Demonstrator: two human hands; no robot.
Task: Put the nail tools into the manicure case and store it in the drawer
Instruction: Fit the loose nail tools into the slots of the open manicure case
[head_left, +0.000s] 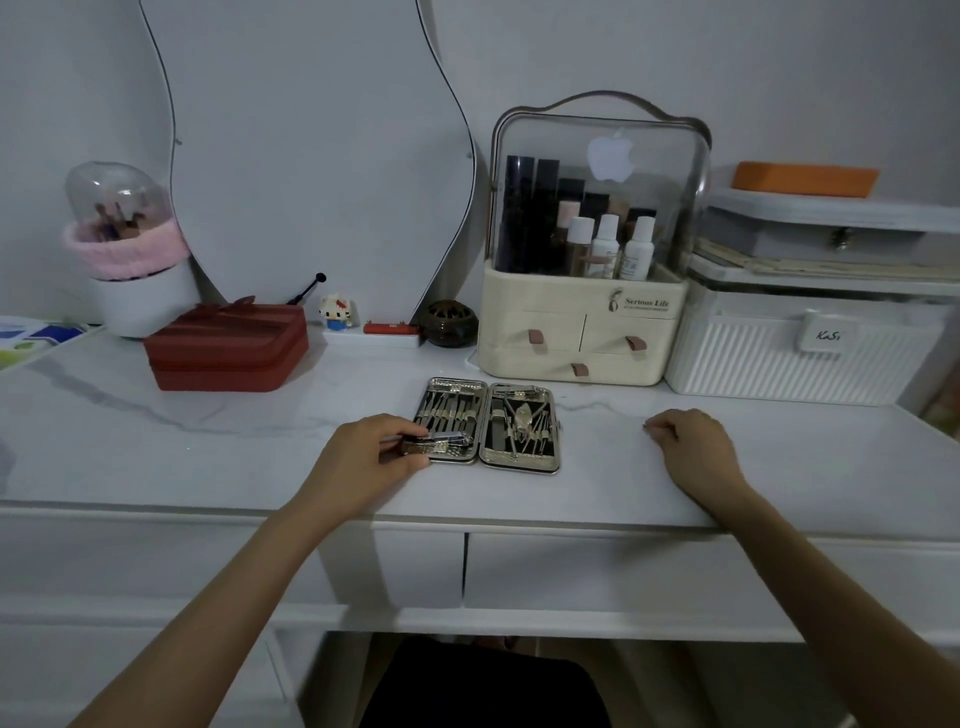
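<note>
Your manicure case (488, 425) lies open flat on the marble-look vanity top (208, 457), just in front of the cream cosmetic organizer (579, 332), with metal tools strapped in both halves. Your left hand (371, 457) pinches a silver nail clipper (434, 442) between thumb and fingers over the case's near left corner. Your right hand (691, 447) rests on the top, right of the case and apart from it, fingers loosely curled, holding nothing. Below the case, both drawers (623, 571) are closed.
</note>
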